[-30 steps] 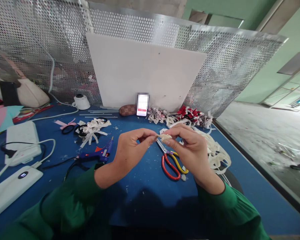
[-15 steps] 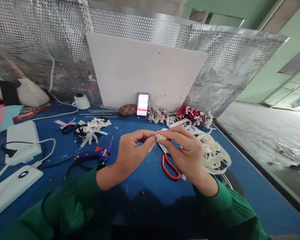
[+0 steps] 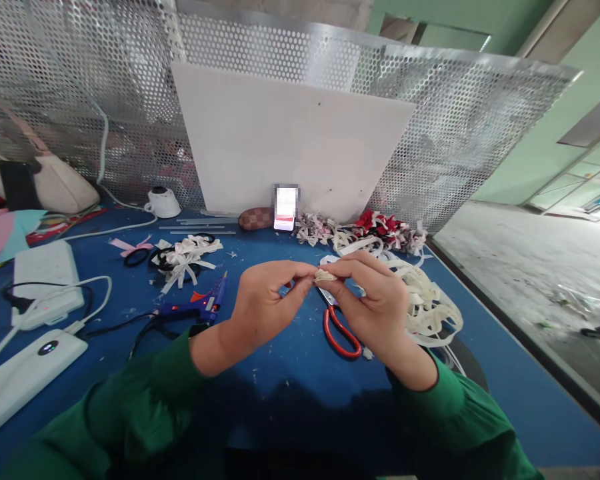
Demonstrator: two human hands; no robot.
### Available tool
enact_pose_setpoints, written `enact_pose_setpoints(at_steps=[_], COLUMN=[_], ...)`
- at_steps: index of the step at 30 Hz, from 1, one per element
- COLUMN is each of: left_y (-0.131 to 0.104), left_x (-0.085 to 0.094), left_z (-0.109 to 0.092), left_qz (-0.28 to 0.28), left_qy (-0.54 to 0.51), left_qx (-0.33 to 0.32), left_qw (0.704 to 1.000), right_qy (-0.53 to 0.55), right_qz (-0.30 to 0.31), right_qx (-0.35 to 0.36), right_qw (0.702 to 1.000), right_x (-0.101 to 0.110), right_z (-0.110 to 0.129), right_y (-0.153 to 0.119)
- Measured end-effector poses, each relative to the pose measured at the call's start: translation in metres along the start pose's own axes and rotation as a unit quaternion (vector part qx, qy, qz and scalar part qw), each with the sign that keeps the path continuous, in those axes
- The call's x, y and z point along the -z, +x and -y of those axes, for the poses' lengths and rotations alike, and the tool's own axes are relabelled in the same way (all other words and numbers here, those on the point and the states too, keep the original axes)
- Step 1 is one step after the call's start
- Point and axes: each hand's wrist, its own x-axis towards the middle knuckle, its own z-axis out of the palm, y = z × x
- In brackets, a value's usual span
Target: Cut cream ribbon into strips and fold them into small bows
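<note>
Between my two hands is a small bundle of folded cream ribbon (image 3: 324, 275), held above the blue table. My right hand (image 3: 373, 297) pinches it between thumb and fingers. At its left end, my left hand (image 3: 270, 297) has thumb and forefinger closed on the ribbon's edge; the fingertips hide that part. Below the bundle lie scissors with red handles (image 3: 341, 337), blades pointing up toward my fingers. A loose heap of cream ribbon (image 3: 427, 303) sits just beyond my right hand, partly covered by it.
On the left lie a blue glue gun (image 3: 195, 307), white ribbon bows with black hair ties (image 3: 185, 257) and white power banks (image 3: 35, 373) with cables. A lit phone (image 3: 285, 208) leans against a white board (image 3: 295, 140). Red and pale bows (image 3: 380, 227) line the back.
The ribbon strip that hung below my left fingertips no longer shows. My left fingers have shifted slightly right along the bundle, and the bundle looks flatter. My right hand has barely moved.
</note>
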Motion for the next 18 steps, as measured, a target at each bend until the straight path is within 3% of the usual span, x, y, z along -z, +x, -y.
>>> enact_pose_setpoints(at_steps=[3, 8, 11, 18], left_y=[0.001, 0.006, 0.007, 0.002], left_x=[0.000, 0.002, 0.002, -0.003], left_z=[-0.003, -0.008, -0.008, -0.008], left_qz=[0.020, 0.054, 0.055, 0.029], left_qy=[-0.035, -0.135, -0.163, -0.153], left_qx=[0.085, 0.225, 0.244, 0.228], left_qw=[0.996, 0.963, 0.954, 0.961], right_qy=[-0.006, 0.154, 0.195, 0.148], right_qz=[-0.004, 0.036, 0.044, 0.023], right_qx=[0.008, -0.136, -0.169, -0.150], right_qw=[1.000, 0.978, 0.965, 0.977], right_x=[0.000, 0.004, 0.005, 0.004], right_z=[0.000, -0.012, -0.016, -0.011], right_y=[0.000, 0.005, 0.006, 0.005])
